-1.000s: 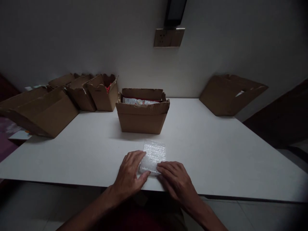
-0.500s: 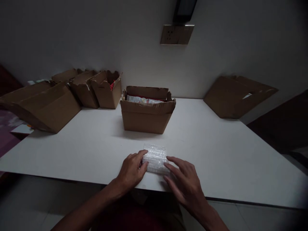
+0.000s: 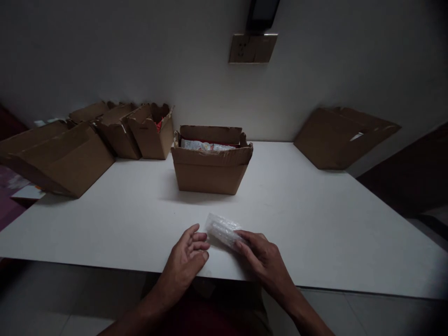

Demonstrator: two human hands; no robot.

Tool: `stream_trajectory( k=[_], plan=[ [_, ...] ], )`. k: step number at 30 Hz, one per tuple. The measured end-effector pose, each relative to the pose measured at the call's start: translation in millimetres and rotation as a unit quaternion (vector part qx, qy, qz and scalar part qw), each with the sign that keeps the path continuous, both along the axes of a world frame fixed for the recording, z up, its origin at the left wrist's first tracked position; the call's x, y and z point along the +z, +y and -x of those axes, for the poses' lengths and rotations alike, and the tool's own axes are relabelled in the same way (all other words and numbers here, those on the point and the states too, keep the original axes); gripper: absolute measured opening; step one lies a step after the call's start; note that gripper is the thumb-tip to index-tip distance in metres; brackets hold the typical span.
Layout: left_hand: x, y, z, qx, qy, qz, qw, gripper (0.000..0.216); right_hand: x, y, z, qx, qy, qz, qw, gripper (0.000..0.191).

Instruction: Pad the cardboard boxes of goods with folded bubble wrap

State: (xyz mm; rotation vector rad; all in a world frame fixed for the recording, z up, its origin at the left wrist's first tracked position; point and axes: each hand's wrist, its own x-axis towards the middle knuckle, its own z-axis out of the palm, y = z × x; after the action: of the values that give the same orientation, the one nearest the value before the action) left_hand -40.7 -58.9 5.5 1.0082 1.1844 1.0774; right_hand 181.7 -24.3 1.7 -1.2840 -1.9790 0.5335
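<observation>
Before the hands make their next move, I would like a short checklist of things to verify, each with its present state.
1. Right hand grips the small clear bubble-wrap bundle: ok, it closes over the near end.
2. Left hand on the bundle: not ok, it lies open beside it.
3. Bundle flat on the white table: cannot tell, its far end may be raised.
4. Brown cardboard box behind the bundle is open on top: ok.
5. Free room inside the box: cannot tell, packets show at its rim.
</observation>
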Motion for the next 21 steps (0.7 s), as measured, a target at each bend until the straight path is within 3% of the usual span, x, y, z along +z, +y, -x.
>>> stream_trajectory(
  k=[3, 5, 9, 13, 15, 17, 21],
  plan=[
    [5.4, 1, -9, -0.016, -0.153, 0.045, 0.987, 0.075, 4.0, -4, 8, 0.017, 0.029, 0.082, 0.996, 0.027],
    [8.0, 4, -15, 0.003, -0.200, 0.050, 0.979, 0.074, 6.2, -5, 12, 0.036, 0.019, 0.089, 0.995, 0.026],
    [9.9, 7, -20, 0.025, -0.219, 0.039, 0.974, 0.058, 8.2, -2, 9, 0.022, 0.004, 0.017, 1.000, 0.033],
    [10.0, 7, -19, -0.015, -0.212, 0.032, 0.977, 0.038, 8.8, 5, 3, 0.053, 0.050, 0.082, 0.994, 0.066],
    [9.7, 9, -18, -0.028, -0.172, 0.027, 0.984, 0.031, 8.8, 7, 4, 0.082, 0.054, 0.120, 0.988, 0.059],
    [8.2, 13, -16, -0.025, -0.105, 0.010, 0.994, 0.025, 8.1, 8, 6, 0.089, 0.033, 0.116, 0.989, 0.038],
    [0.8, 23, -12, -0.017, 0.006, -0.029, 0.999, 0.015, 4.8, 10, 10, 0.082, 0.000, -0.021, 0.996, 0.020]
  ],
)
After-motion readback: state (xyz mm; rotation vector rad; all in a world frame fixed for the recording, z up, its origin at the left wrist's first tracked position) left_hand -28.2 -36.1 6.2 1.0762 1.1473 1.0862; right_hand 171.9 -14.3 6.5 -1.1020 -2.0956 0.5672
